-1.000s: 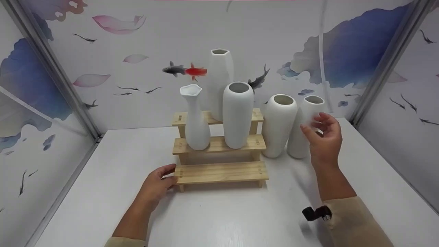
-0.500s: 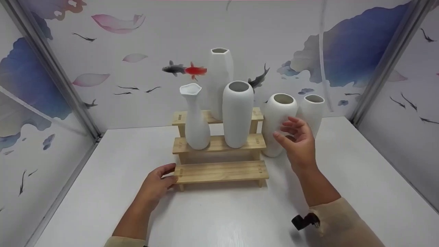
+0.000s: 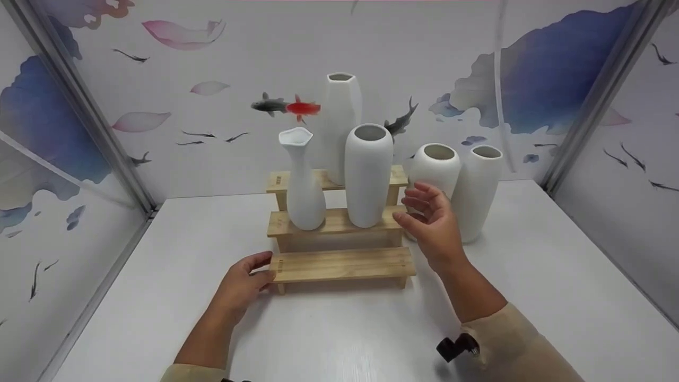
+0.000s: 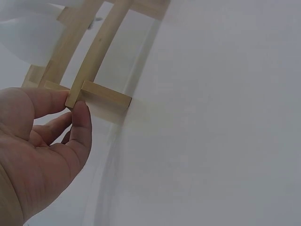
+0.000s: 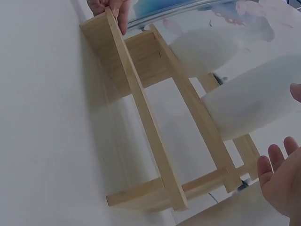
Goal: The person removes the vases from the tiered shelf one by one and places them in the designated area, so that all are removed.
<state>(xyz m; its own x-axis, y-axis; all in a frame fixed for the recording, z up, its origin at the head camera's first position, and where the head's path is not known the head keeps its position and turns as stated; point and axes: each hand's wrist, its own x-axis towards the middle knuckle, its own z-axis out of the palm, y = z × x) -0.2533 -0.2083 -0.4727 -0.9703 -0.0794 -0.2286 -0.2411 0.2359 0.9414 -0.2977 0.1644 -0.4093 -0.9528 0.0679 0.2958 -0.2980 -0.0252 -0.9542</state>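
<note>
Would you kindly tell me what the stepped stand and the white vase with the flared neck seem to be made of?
Stand: pale wood, perhaps pine, by the grain streaks along its boards; it looks smooth and barely glossy, possibly unvarnished.
Vase: probably ceramic, judging by its evenly white, smooth, matte surface without sharp highlights, though painted plastic cannot be excluded.

With my left hand (image 4: 40, 162) I pinched the end of a wooden board (image 4: 99, 49) between my fingertips (image 4: 81, 115). A short leg (image 4: 108, 94) joined it beside my grip, and a second board (image 4: 70, 42) ran alongside. A white rounded object (image 4: 28, 37) showed, partly cut off, at upper left, and a white surface (image 4: 216, 117) spread across the right.
</note>
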